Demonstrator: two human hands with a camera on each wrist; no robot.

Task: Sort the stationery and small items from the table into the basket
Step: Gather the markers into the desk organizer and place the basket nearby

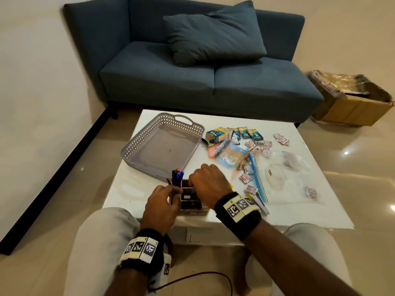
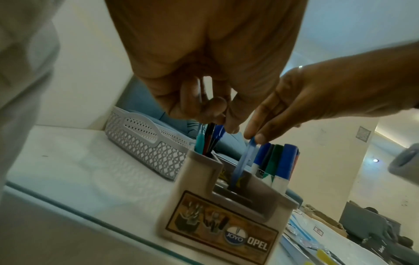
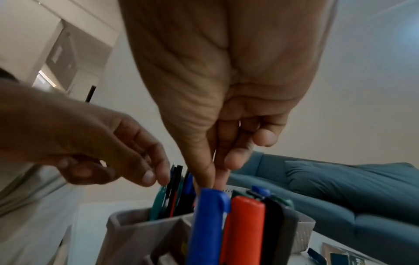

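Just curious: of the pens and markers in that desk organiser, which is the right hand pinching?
The thin translucent blue pen in the middle slot; the right hand pinches its top, beside the thicker capped markers.

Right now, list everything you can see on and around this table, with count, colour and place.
basket: one, grey, empty, table's far left.
pen holder: one, beige, near edge, holding pens and markers.
markers: several, blue, green, red, in the holder.
packets: several, teal, right of the basket.
wrapped candies: many, pink, scattered right.
table: one, white.
sofa: one, blue, behind the table.
cardboard box: one, brown, far right.
left hand: fingers at pens in the holder.
right hand: pinching a blue pen.
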